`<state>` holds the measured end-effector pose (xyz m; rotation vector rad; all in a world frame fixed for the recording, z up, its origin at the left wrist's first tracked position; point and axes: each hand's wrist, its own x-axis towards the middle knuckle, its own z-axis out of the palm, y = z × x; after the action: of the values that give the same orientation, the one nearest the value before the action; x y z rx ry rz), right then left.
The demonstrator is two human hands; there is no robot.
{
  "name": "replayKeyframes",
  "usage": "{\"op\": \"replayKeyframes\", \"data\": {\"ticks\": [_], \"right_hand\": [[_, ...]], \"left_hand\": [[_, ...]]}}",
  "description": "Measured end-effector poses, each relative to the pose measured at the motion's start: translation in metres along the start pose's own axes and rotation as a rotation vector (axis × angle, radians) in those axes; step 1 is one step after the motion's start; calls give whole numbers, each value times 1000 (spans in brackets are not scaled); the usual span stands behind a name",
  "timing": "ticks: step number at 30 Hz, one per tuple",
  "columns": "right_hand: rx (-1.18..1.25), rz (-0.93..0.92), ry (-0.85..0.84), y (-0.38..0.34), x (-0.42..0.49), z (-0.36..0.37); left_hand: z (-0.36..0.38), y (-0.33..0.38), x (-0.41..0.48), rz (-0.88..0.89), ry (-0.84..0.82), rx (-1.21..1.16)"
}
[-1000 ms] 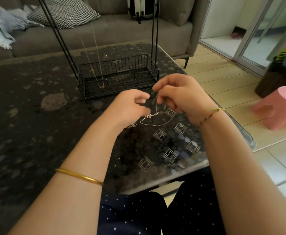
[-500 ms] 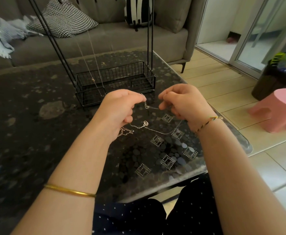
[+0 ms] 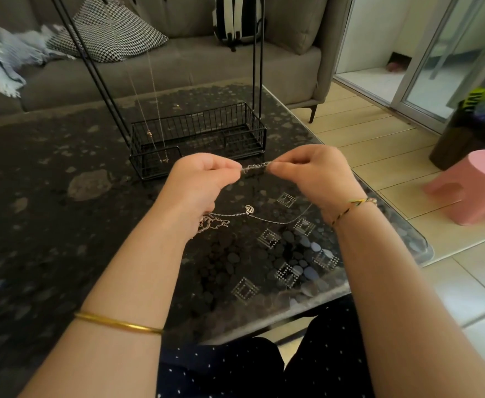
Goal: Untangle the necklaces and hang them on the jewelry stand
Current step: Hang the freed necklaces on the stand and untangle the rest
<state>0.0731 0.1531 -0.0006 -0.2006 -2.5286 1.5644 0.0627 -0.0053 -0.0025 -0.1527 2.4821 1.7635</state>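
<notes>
Tension on thin silver necklace chain: left hand and right hand both pinch it taut.
Likely to expose the knot; slack trails below the pinch, black wire jewelry stand just beyond.

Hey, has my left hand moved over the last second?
Yes. The left hand has shifted left along the front of the wire basket, away from the right hand, stretching the chain between them.
</notes>
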Motion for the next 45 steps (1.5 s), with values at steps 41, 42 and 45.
{"op": "replayKeyframes", "data": {"ticks": [41, 42, 45], "right_hand": [[124, 85, -200, -10, -2, 8], [131, 96, -192, -9, -2, 9], [110, 85, -153, -8, -1, 8]], "left_hand": [[11, 13, -2, -265, -159, -548], [11, 13, -2, -266, -156, -553], [11, 12, -1, -275, -158, -607]]}}
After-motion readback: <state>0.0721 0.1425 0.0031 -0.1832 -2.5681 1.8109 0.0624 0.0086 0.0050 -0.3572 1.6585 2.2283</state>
